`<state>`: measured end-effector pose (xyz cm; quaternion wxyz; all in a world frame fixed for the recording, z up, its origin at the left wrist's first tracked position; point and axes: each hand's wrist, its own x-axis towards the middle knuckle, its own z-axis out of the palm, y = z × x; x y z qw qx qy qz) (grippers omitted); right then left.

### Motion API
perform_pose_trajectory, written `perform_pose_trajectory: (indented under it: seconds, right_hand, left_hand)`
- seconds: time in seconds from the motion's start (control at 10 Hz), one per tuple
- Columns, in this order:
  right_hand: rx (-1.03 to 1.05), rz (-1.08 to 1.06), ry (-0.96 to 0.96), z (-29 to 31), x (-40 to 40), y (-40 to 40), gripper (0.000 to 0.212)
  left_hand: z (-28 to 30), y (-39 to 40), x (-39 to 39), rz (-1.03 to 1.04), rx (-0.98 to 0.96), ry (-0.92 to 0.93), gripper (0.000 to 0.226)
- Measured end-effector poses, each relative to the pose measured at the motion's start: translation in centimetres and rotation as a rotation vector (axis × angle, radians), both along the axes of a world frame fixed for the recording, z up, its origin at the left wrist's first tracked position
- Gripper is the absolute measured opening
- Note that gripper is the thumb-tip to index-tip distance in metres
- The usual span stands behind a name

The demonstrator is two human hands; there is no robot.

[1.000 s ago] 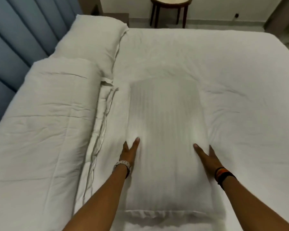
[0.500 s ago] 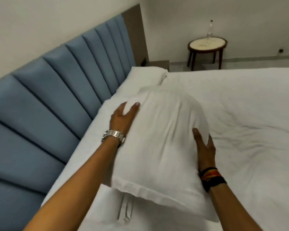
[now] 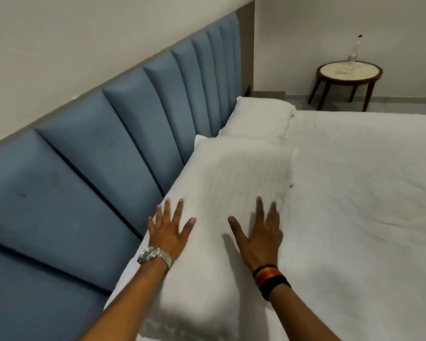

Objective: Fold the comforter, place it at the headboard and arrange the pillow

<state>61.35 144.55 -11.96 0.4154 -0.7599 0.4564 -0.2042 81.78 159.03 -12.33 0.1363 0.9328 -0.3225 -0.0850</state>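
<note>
Both hands lie flat with fingers spread, gripping nothing, the left hand [image 3: 169, 231] on the near left edge and the right hand [image 3: 258, 236] on the middle of the pillow [image 3: 239, 178], which lies against the blue headboard [image 3: 103, 153] with a second pillow [image 3: 261, 116] just beyond.

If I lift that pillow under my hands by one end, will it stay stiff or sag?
Likely sag: the pillow looks soft and puffy, dimpling under the right hand. Probably light for its bulk. Its smooth striped cover may slide a little on the bedding beneath.

Bedroom: bed [image 3: 367, 193], padded headboard [image 3: 123, 134]
</note>
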Motion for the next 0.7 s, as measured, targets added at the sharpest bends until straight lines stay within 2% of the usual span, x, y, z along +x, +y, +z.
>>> perform_pose_trajectory:
  seconds: [0.1,0.2,0.3,0.4,0.5,0.6,0.7]
  right_hand:
    - [-0.178,0.093,0.273,-3.4,4.8,-0.3,0.095]
    - [-0.156,0.094,0.385,-7.0,4.5,-0.5,0.092]
    - [-0.138,0.111,0.409,-6.8,3.8,-1.1,0.093]
    - [-0.053,0.136,0.382,-4.2,3.6,-1.1,0.094]
    - [0.047,0.06,0.084,1.1,2.0,-1.2,0.073]
    - [-0.028,-0.033,-0.332,10.7,-0.9,-0.6,0.017]
    - [-0.183,0.0,-0.741,24.7,-5.6,1.7,0.017]
  left_hand:
    - [-4.5,0.0,0.5,-0.052,-0.075,-0.059,0.075]
    - [-7.0,-0.3,0.7,-0.075,-0.047,-0.088,0.074]
    - [-7.1,-0.9,0.2,-0.088,-0.051,-0.061,0.076]
    - [-4.8,-0.5,0.3,-0.091,-0.031,0.046,0.083]
    - [0.1,-2.0,1.2,-0.086,-0.111,0.104,0.1]
    - [9.3,-6.7,2.0,-0.165,-0.228,-0.016,0.09]
    - [20.3,-12.2,2.1,-0.254,-0.426,-0.227,0.077]
